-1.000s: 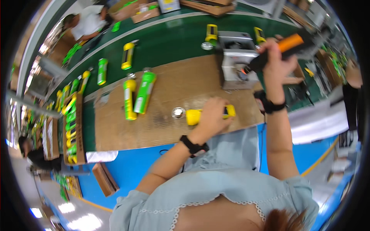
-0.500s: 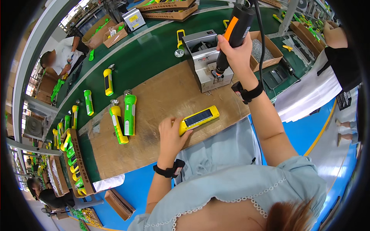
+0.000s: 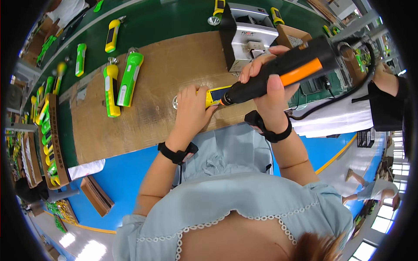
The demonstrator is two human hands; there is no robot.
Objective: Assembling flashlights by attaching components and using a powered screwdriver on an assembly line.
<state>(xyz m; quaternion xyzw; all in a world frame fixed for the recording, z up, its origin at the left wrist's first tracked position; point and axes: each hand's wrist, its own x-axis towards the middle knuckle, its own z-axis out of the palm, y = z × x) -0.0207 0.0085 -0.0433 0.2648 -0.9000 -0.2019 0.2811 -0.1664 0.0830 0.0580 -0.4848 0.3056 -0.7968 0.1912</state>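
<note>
My left hand (image 3: 190, 106) is closed over a yellow flashlight (image 3: 210, 100) with a dark solar panel, pressing it on the cardboard. A round silvery reflector (image 3: 175, 102) shows just left of that hand; whether it is joined to the flashlight is hidden. My right hand (image 3: 272, 93) grips a black electric screwdriver (image 3: 300, 71) with an orange stripe, tilted nearly level. The driver's tip meets the flashlight's body near the panel; the screw spot itself is covered. Beyond the right hand stands a silver-and-black screw feeder (image 3: 244, 37).
Left on the cardboard mat (image 3: 165, 56) lie a green flashlight (image 3: 130, 78) and a yellow flashlight (image 3: 111, 87). More lie on the green belt (image 3: 152, 26). A carton (image 3: 56, 135) of flashlights stands at the left edge. The screwdriver's cable (image 3: 331, 106) loops at right.
My right hand has brought the screwdriver from the screw feeder down to the yellow flashlight, tilting it over. A reflector now shows beside my left hand. The whole view has shifted.
</note>
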